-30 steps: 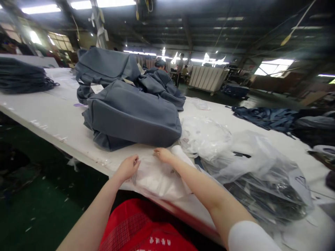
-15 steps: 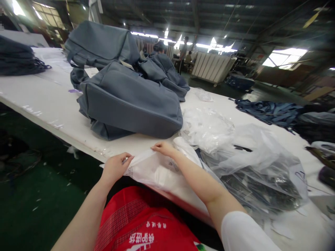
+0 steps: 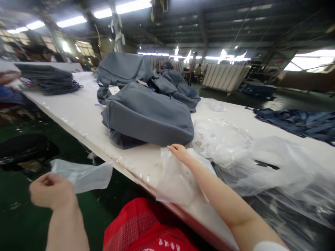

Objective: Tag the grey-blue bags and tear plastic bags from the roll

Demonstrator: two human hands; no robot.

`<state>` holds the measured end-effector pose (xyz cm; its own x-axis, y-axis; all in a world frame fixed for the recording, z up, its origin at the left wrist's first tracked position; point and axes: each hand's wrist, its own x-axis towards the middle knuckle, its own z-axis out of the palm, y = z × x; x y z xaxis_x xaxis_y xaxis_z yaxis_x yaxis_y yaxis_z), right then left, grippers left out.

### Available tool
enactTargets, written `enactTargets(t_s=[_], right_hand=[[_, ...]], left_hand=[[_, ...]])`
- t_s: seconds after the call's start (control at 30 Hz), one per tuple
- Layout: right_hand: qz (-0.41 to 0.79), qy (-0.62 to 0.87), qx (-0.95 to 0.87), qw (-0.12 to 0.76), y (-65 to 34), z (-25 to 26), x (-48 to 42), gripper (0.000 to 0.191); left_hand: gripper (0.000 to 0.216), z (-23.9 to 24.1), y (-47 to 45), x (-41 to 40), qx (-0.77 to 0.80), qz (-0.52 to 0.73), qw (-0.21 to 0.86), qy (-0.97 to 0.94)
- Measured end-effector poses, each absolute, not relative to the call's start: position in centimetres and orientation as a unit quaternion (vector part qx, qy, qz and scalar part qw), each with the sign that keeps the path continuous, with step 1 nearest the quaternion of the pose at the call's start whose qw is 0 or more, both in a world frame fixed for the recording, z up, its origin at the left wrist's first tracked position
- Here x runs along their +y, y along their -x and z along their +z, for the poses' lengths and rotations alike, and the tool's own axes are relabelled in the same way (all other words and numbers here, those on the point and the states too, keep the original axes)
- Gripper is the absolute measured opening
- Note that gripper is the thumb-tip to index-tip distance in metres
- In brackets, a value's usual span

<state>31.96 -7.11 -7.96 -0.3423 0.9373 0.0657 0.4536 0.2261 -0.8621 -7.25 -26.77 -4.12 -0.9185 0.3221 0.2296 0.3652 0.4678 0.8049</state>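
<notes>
Out past the table edge, my left hand [image 3: 53, 191] is closed on a strip of translucent plastic film [image 3: 87, 176], which trails to the right in the air. The fingers of my right hand [image 3: 178, 150] pinch the top edge of a translucent plastic bag [image 3: 178, 177] lying at the front of the table. Just behind that hand is a grey-blue bag [image 3: 149, 115], lying on its side with its seamed base toward me. More grey-blue bags [image 3: 125, 68] are heaped behind it.
The white table [image 3: 78, 118] runs from far left to right. A stack of folded dark fabric [image 3: 49, 80] lies at left, near another person's hand [image 3: 9, 77]. Crumpled clear bags [image 3: 222, 139] and dark blue straps [image 3: 295, 120] lie to the right. A black stool [image 3: 24, 148] stands below.
My left hand has swung left off the table with a strip of plastic film, apart from the bag. My right hand still pinches the bag. The view has shifted left.
</notes>
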Motion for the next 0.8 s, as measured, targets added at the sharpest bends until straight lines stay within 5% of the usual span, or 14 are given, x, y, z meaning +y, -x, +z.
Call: enactTargets(t_s=[0.13,0.43,0.63,0.73,0.8], right_hand=[[0.423,0.409,-0.766,0.259,-30.0,-8.3,-9.4,0.044],[0.544,0.343,-0.734,0.217,-28.1,-7.3,-12.5,0.050],[0.252,0.422,-0.840,0.230,-32.8,-7.0,-12.6,0.053],[0.084,0.498,-0.855,0.119,-36.0,-7.5,-13.5,0.074],[0.076,0.529,-0.844,0.031,-37.9,-7.6,-14.0,0.081]], left_hand=[[0.064,-2.0,1.2,-22.2,-0.805,-0.502,-0.082,0.306],[0.049,-7.7,-15.2,-17.4,-0.552,-0.400,-0.447,0.579],[0.027,-8.6,-13.8,-18.8,-0.584,-0.380,-0.428,0.576],[0.030,-8.4,-11.4,-20.3,-0.611,-0.384,-0.408,0.559],[0.037,-8.4,-9.5,-21.6,-0.624,-0.392,-0.410,0.537]])
